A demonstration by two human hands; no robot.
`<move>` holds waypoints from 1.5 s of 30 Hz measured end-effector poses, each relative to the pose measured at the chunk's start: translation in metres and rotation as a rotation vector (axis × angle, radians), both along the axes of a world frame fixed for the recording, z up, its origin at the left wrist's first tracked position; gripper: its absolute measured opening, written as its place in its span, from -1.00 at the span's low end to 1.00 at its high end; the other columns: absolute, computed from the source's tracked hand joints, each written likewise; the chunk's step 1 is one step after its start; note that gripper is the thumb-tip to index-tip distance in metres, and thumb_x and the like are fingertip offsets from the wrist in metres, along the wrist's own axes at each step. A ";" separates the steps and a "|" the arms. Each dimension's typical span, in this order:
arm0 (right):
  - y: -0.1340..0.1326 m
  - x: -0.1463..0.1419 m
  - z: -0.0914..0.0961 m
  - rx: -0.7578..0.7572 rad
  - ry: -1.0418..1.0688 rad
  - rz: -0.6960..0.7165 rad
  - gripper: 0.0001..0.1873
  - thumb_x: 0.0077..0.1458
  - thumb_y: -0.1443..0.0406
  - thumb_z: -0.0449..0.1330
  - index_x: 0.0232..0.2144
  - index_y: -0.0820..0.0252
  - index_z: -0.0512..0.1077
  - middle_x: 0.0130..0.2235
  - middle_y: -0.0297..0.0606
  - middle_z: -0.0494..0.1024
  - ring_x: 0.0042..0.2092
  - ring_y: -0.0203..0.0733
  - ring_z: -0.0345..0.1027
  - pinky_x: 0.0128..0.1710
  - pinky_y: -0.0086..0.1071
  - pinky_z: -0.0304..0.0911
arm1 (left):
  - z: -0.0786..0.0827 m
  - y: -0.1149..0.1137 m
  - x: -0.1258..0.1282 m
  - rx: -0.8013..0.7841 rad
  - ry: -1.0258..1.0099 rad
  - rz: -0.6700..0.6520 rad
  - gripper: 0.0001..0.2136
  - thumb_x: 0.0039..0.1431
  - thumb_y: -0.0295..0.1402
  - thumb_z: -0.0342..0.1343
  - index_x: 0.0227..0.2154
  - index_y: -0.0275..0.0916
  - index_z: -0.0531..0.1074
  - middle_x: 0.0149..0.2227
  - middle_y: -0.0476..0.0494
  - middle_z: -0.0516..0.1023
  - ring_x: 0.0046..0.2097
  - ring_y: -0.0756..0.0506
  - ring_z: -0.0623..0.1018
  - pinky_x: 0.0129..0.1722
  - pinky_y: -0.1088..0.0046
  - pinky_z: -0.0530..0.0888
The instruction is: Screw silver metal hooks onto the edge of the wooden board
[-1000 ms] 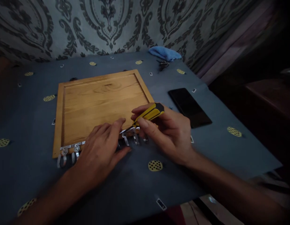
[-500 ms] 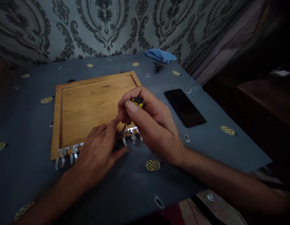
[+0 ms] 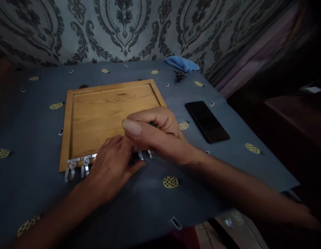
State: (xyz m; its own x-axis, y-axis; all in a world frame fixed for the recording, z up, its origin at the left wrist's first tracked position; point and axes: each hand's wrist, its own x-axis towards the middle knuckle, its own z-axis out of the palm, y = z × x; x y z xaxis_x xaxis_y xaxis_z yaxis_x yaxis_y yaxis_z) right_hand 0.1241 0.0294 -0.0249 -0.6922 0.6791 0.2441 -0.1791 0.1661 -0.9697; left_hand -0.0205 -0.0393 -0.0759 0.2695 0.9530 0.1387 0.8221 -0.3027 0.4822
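A wooden board (image 3: 103,114) with a raised rim lies on the blue cloth, and a metal hook strip (image 3: 79,162) runs along its near edge. My left hand (image 3: 110,169) rests flat over the middle of that strip, fingers down on it. My right hand (image 3: 155,133) is closed around a yellow and black screwdriver, almost wholly hidden in the fist, held upright over the hooks (image 3: 144,154) at the board's near right corner. Its tip is out of sight behind my fingers.
A black phone (image 3: 207,121) lies right of the board. A folded blue cloth (image 3: 181,63) and a dark bunch of keys (image 3: 180,76) sit at the far right by the patterned wall. The table edge drops off at the right and near side.
My right hand swung the screwdriver from lying slanted to standing upright, then closed lower over it and shifted slightly left. My left hand stayed on the hook strip.
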 end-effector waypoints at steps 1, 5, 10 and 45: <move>0.002 0.001 -0.001 0.001 0.025 0.009 -0.39 0.26 -0.05 0.16 -0.68 0.10 0.12 -0.63 -0.45 0.09 -0.56 -0.35 0.06 -0.54 -0.40 0.17 | 0.000 0.000 0.000 0.011 0.007 -0.002 -0.78 0.21 -0.24 0.19 -0.19 -0.20 0.32 -0.21 -0.20 0.59 -0.14 -0.32 0.57 -0.15 0.04 0.52; 0.003 0.000 -0.005 0.029 0.097 -0.118 -0.76 0.30 0.14 0.17 -0.39 0.10 0.42 -0.42 -0.42 0.40 -0.36 -0.33 0.34 -0.34 -0.44 0.35 | 0.001 0.001 0.000 0.023 -0.013 0.003 -0.64 0.15 -0.28 0.26 -0.07 -0.18 0.26 -0.25 -0.12 0.58 -0.19 -0.28 0.57 -0.18 0.09 0.52; -0.008 -0.007 -0.004 0.049 0.086 -0.420 -0.91 0.30 0.22 0.17 -0.22 0.10 0.43 -0.28 -0.35 0.46 -0.17 -0.28 0.42 -0.16 -0.43 0.38 | 0.002 0.001 0.001 -0.025 -0.073 0.037 -0.59 0.16 -0.27 0.28 -0.02 -0.17 0.25 -0.23 -0.09 0.55 -0.16 -0.24 0.56 -0.11 0.10 0.51; -0.001 0.040 -0.013 0.335 -0.233 -0.301 -0.79 0.21 0.18 0.31 -0.18 0.19 0.50 -0.28 -0.32 0.57 -0.26 -0.27 0.46 -0.29 -0.42 0.35 | -0.001 0.000 0.001 -0.093 -0.082 0.073 -0.53 0.09 -0.34 0.34 0.00 -0.15 0.26 -0.13 -0.09 0.56 -0.10 -0.24 0.53 -0.11 0.15 0.44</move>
State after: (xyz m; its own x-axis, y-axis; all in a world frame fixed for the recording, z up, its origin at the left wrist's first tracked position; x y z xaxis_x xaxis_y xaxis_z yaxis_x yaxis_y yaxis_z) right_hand 0.1637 0.0281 -0.0382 -0.5399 0.7678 0.3450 0.1390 0.4856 -0.8630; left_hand -0.0199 -0.0392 -0.0766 0.1905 0.9793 0.0678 0.7968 -0.1946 0.5720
